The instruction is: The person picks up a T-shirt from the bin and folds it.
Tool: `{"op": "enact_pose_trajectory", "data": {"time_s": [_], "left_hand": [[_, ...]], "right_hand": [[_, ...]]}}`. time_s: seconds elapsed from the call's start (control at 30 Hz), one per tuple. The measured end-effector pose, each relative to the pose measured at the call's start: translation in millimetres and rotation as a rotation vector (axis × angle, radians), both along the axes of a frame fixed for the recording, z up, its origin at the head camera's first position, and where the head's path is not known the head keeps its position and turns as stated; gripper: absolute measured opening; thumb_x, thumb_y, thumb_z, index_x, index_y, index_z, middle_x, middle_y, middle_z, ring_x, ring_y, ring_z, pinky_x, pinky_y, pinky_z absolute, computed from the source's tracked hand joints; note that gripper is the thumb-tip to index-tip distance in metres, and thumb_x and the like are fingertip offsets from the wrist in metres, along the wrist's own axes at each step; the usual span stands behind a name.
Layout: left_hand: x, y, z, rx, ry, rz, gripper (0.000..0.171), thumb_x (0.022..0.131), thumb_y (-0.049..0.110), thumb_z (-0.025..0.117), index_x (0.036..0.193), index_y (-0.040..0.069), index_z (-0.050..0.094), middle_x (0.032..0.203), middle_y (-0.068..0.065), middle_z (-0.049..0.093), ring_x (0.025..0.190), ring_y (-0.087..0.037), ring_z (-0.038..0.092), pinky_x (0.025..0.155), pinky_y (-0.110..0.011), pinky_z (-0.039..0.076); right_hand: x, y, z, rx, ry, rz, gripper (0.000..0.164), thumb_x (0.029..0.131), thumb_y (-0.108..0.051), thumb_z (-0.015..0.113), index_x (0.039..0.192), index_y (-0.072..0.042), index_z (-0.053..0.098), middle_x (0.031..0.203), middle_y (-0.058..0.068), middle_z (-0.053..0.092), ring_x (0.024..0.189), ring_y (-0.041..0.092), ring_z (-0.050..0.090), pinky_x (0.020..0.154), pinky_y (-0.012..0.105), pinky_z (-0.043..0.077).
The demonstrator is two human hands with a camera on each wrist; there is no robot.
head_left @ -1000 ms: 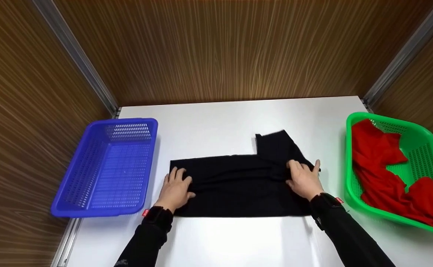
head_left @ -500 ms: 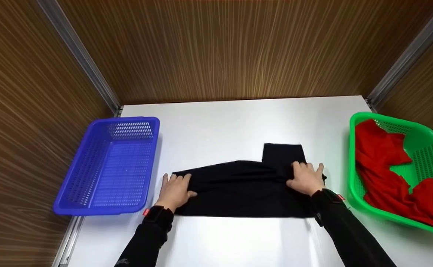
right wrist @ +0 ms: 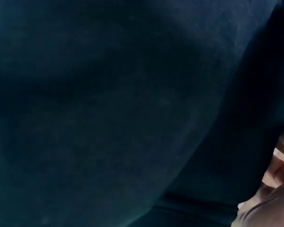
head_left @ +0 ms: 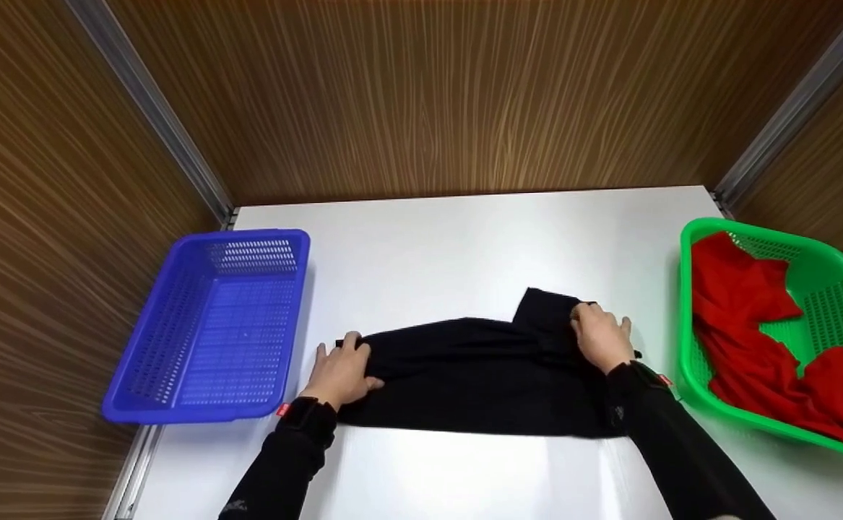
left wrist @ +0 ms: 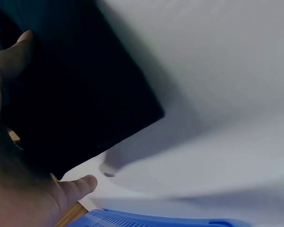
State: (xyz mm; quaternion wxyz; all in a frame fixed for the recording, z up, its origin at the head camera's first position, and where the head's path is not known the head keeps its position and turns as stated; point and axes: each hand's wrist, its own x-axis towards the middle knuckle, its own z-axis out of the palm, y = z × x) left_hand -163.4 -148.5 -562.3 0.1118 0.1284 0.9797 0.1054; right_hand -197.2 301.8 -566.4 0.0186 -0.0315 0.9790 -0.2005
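Observation:
A black T-shirt [head_left: 464,383], folded lengthwise with a short sleeve [head_left: 544,307] sticking out at the back right, spans the middle of the white table. At its left end my left hand [head_left: 342,372] pinches the cloth between thumb and fingers. In the left wrist view the shirt's edge [left wrist: 99,94] hangs over the tabletop and casts a shadow. My right hand [head_left: 602,336] grips the shirt near the sleeve, fingers curled into the fabric. Dark cloth [right wrist: 109,113] fills most of the right wrist view, hiding much of that hand's fingers [right wrist: 279,172].
A blue basket [head_left: 291,325] with nothing in it stands on the left. On the right is a green basket [head_left: 687,303] holding red cloth [head_left: 739,318]. Wood-grain panels [head_left: 421,101] enclose the white table [head_left: 407,253] at the back and sides.
The shirt's back edge and sleeve have come nearer the front, and the sleeve has changed shape. My right hand has shifted slightly right. The left end of the shirt is gathered more under my left hand.

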Motion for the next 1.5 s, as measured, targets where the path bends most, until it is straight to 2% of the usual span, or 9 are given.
{"op": "enact_pose_trajectory", "data": {"time_s": [0.2, 0.33, 0.43, 0.57, 0.77, 0.9, 1.1, 1.3, 1.5], "left_hand": [[0.1, 2, 1.0, 0.087, -0.041, 0.066, 0.072, 0.093, 0.067, 0.059, 0.126, 0.003, 0.065, 0.133, -0.015, 0.052, 0.114, -0.041, 0.06, 0.106, -0.066, 0.036], [-1.8, 4, 3.3, 0.199, -0.006, 0.129, 0.05, 0.108, 0.05, 0.042, 0.113, 0.006, 0.065, 0.113, -0.013, 0.059, 0.103, -0.039, 0.064, 0.092, -0.06, 0.047], [-3.6, 4, 4.4, 0.199, 0.036, 0.128, 0.022, 0.109, 0.025, 0.049, 0.121, 0.01, 0.06, 0.105, -0.013, 0.061, 0.095, -0.038, 0.066, 0.083, -0.057, 0.051], [-4.5, 3, 5.9, 0.12, 0.0, 0.145, 0.039, 0.1, 0.012, 0.062, 0.138, 0.013, 0.054, 0.118, -0.016, 0.061, 0.102, -0.041, 0.065, 0.087, -0.057, 0.051], [-6.0, 6, 4.8, -0.06, 0.132, 0.1, 0.023, 0.084, 0.009, 0.077, 0.103, 0.005, 0.065, 0.111, -0.015, 0.055, 0.106, -0.042, 0.053, 0.093, -0.06, 0.043], [-9.4, 6, 10.8, -0.076, 0.202, 0.052, 0.028, 0.082, 0.015, 0.079, 0.104, 0.005, 0.066, 0.117, -0.014, 0.057, 0.118, -0.045, 0.048, 0.109, -0.07, 0.031], [-20.6, 3, 26.7, 0.122, 0.043, 0.113, 0.017, 0.089, 0.017, 0.069, 0.102, 0.009, 0.063, 0.107, -0.011, 0.067, 0.106, -0.039, 0.057, 0.105, -0.061, 0.039], [-31.9, 2, 39.2, 0.204, -0.103, 0.178, 0.034, 0.087, 0.005, 0.064, 0.121, 0.003, 0.069, 0.121, -0.018, 0.063, 0.118, -0.041, 0.058, 0.1, -0.056, 0.048], [-41.5, 1, 51.8, 0.297, -0.133, 0.172, 0.017, 0.094, 0.019, 0.072, 0.097, 0.004, 0.065, 0.106, -0.016, 0.064, 0.103, -0.034, 0.061, 0.094, -0.051, 0.049]], "right_hand": [[-2.2, 9, -5.1, 0.016, 0.002, -0.093, 0.043, 0.105, -0.007, 0.049, 0.146, 0.004, 0.043, 0.127, 0.035, 0.058, 0.115, 0.058, 0.052, 0.094, 0.074, 0.041], [0.8, 12, -7.2, 0.038, -0.074, -0.131, 0.052, 0.106, -0.016, 0.052, 0.151, 0.007, 0.036, 0.134, 0.042, 0.045, 0.124, 0.062, 0.039, 0.098, 0.076, 0.035], [1.7, 12, -5.8, 0.008, -0.154, -0.115, 0.056, 0.105, -0.018, 0.051, 0.153, 0.004, 0.033, 0.145, 0.041, 0.029, 0.136, 0.063, 0.022, 0.104, 0.081, 0.022], [-1.4, 10, -5.2, -0.022, -0.181, -0.075, 0.053, 0.102, -0.011, 0.049, 0.152, 0.002, 0.035, 0.15, 0.035, 0.027, 0.139, 0.061, 0.019, 0.107, 0.082, 0.012], [-5.2, 8, -4.4, 0.063, -0.111, -0.073, 0.042, 0.095, -0.008, 0.052, 0.135, 0.006, 0.052, 0.127, 0.036, 0.05, 0.125, 0.06, 0.035, 0.107, 0.081, 0.013], [-8.5, 10, 0.3, 0.039, -0.07, -0.026, 0.032, 0.088, -0.009, 0.06, 0.115, 0.008, 0.057, 0.113, 0.032, 0.051, 0.112, 0.057, 0.043, 0.102, 0.075, 0.028], [-18.7, 19, 15.0, -0.102, -0.006, 0.084, 0.011, 0.092, -0.005, 0.064, 0.096, 0.002, 0.056, 0.092, 0.022, 0.063, 0.084, 0.041, 0.06, 0.076, 0.057, 0.048], [-24.5, 20, 38.5, -0.115, 0.09, 0.1, 0.007, 0.097, -0.004, 0.064, 0.1, 0.002, 0.06, 0.098, 0.024, 0.067, 0.089, 0.044, 0.065, 0.077, 0.057, 0.05], [-30.4, 14, 56.4, -0.095, 0.234, 0.068, 0.01, 0.104, -0.008, 0.058, 0.106, 0.0, 0.051, 0.086, 0.029, 0.066, 0.072, 0.048, 0.065, 0.061, 0.057, 0.048]]}}
